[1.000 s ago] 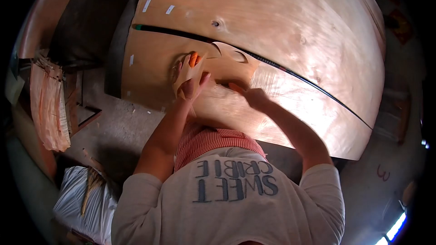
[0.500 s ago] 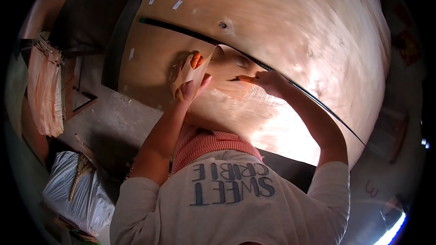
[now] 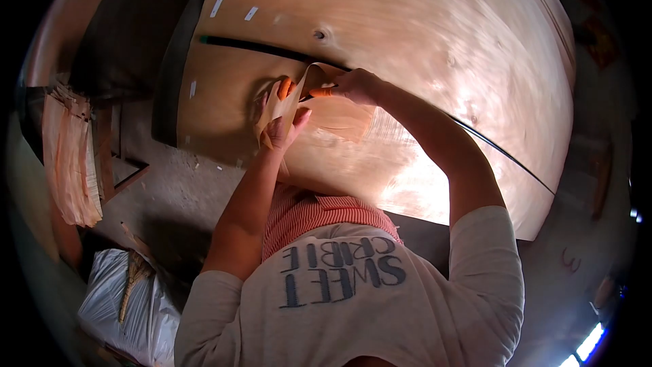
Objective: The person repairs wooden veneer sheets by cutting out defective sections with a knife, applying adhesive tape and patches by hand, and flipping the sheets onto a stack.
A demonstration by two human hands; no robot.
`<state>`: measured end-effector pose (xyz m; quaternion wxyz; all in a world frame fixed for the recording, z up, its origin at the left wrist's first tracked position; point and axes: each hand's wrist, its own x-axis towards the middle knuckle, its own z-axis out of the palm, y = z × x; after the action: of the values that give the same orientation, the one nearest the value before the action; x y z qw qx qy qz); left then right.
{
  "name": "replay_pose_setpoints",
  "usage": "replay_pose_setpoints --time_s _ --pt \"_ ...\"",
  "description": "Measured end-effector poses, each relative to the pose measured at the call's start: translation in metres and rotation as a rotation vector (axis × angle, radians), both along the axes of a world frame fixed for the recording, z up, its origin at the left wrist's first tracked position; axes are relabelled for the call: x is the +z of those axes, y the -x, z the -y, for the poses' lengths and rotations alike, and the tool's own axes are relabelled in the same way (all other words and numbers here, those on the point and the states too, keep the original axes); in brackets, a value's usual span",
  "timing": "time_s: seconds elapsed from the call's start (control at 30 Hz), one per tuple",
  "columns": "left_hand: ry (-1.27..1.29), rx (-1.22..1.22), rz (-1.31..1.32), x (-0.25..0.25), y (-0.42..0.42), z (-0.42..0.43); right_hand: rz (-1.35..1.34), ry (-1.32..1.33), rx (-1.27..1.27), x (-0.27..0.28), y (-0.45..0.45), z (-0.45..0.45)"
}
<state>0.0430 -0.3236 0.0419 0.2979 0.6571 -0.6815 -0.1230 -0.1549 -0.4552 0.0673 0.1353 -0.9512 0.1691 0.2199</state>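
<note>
A large sheet of pale wood (image 3: 407, 34) lies before me, crossed diagonally by a long thin dark strip (image 3: 258, 48). My left hand (image 3: 280, 119) grips a thin piece of veneer (image 3: 288, 110), one edge of which curls upward; orange covering shows on a finger. My right hand (image 3: 350, 88) is closed near the curled edge, on a small tool with an orange part (image 3: 322, 92) and a dark tip pointing left. A separate-looking thin veneer area (image 3: 346, 119) lies flat beneath the right hand.
Stacked veneer strips (image 3: 68, 156) hang at the left beside a metal frame (image 3: 132, 175). A white plastic-wrapped bundle (image 3: 129, 299) stands at lower left. Small white tape pieces (image 3: 251, 13) stick to the sheet. Grey floor (image 3: 180, 187) shows below its left edge.
My right hand has moved up and left across the veneer with the orange tool, towards my left hand. The left hand stays in nearly the same place, holding the veneer.
</note>
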Motion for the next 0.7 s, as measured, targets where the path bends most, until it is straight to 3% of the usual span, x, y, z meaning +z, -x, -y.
replay_pose_setpoints --time_s 0.1,0.2,0.3,0.33,0.37,0.43,0.47,0.5,0.57,0.67,0.7 --pt "0.006 0.000 0.024 -0.004 -0.001 -0.002 0.112 -0.033 -0.087 0.016 0.011 -0.004" --pt "0.005 0.026 -0.009 -0.008 -0.001 -0.004 -0.175 -0.060 -0.277 0.046 0.032 -0.013" --pt "0.024 0.025 0.031 0.001 0.001 -0.006 0.094 0.006 -0.391 0.038 0.065 -0.037" --pt "0.010 0.022 0.061 0.010 0.002 -0.007 -0.024 -0.011 -0.457 0.034 0.066 -0.043" --pt "-0.003 0.017 0.093 0.015 0.004 -0.007 0.067 0.010 -0.473 0.031 0.069 -0.047" --pt "-0.041 -0.171 -0.208 -0.008 0.010 -0.003 0.249 0.047 -0.505 0.033 0.069 -0.058" --pt "-0.031 -0.272 -0.212 -0.020 0.013 -0.002 0.251 0.007 -0.535 0.027 0.072 -0.060" --pt "-0.024 -0.374 -0.220 -0.023 0.015 0.001 0.097 -0.030 -0.579 0.035 0.066 -0.061" --pt "0.056 -0.589 0.057 -0.001 0.022 0.008 -0.216 -0.109 -0.660 0.059 0.052 -0.064" --pt "0.070 -0.531 -0.002 -0.011 0.027 0.003 0.062 -0.023 -0.704 0.048 0.062 -0.091" --pt "0.082 -0.523 -0.019 -0.012 0.026 0.003 -0.061 0.068 -0.692 0.023 0.069 -0.104"
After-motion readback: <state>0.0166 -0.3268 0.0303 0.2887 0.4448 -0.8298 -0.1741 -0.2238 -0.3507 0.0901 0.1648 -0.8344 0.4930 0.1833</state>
